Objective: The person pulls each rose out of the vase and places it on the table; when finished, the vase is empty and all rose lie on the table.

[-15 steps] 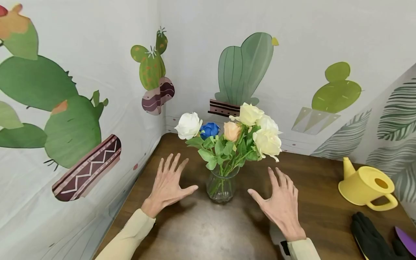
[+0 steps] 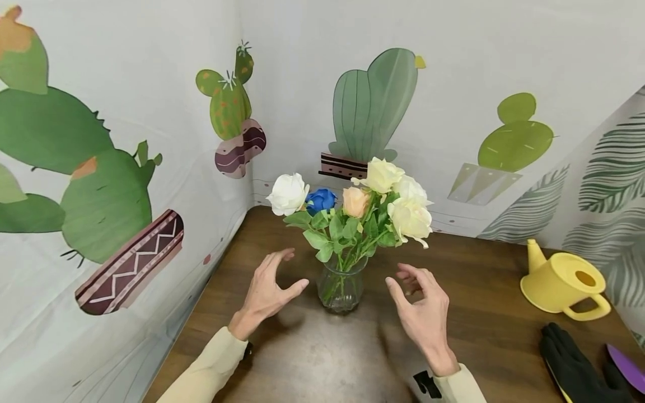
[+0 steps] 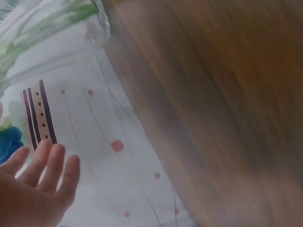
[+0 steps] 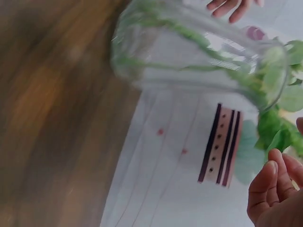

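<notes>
A clear glass vase stands upright on the brown table, holding several leafy-stemmed roses. They include a white rose, a blue rose, a peach rose and cream roses. To the left of the vase is my left hand, thumb pointing toward the glass, fingers loosely bent, holding nothing. My right hand hovers on the opposite side, its fingers also bent, with a gap between it and the glass. In the right wrist view, the vase shows green stems inside.
A yellow watering can stands at the table's right. Nearer me lie a black glove and a purple object, partly cut off by the frame. Behind the wooden table hangs a white cloth printed with cacti.
Both hands have gone from spread, straight fingers to loosely bent ones, and the right hand has shifted slightly left. The whole head view has shifted a little; the vase stays in place.
</notes>
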Motion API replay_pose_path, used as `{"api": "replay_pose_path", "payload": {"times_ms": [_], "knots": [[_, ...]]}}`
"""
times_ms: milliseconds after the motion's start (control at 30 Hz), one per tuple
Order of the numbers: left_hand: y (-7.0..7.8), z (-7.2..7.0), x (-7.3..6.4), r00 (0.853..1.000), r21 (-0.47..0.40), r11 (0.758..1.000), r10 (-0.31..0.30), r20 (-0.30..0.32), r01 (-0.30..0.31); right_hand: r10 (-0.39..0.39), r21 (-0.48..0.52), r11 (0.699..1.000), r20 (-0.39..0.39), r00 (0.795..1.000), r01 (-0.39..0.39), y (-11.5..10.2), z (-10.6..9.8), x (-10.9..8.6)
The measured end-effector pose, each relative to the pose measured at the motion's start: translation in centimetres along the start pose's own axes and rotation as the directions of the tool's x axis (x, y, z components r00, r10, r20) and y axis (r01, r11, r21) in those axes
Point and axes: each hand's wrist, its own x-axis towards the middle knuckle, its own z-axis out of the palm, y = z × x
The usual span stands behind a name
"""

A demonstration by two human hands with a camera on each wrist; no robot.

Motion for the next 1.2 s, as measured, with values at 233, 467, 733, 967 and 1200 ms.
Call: {"api": "replay_pose_path", "payload": {"times_ms": [233, 467, 733, 967, 1200], "knots": [[1.2, 1.8, 0.1, 0.999, -0.188, 0.982, 0.020, -0.040, -0.027, 0.097, 0.238, 0.967, -0.005, 0.995, -0.093, -2.3, 1.3, 1.1], [2.6, 3.9, 0.8, 0.996, -0.263, 0.963, -0.045, 0.077, 0.064, 0.191, 0.333, 0.925, 0.004, 0.982, -0.181, -3.3, 3.0, 2.5], [3.3, 5.4, 1.7, 0.988, -0.248, 0.963, -0.080, 0.129, 0.111, 0.275, 0.303, 0.920, -0.046, 0.960, -0.249, -3.6, 4.4, 3.5], [3.3, 5.9, 2.1, 0.992, -0.255, 0.964, -0.041, 0.120, 0.070, 0.341, 0.258, 0.914, -0.069, 0.938, -0.313, -3.5, 5.5, 4.1], [2.8, 6.2, 2.2, 0.992, -0.269, 0.961, -0.038, 0.118, 0.069, 0.360, 0.256, 0.910, -0.104, 0.927, -0.325, -3.3, 6.2, 4.5]]}}
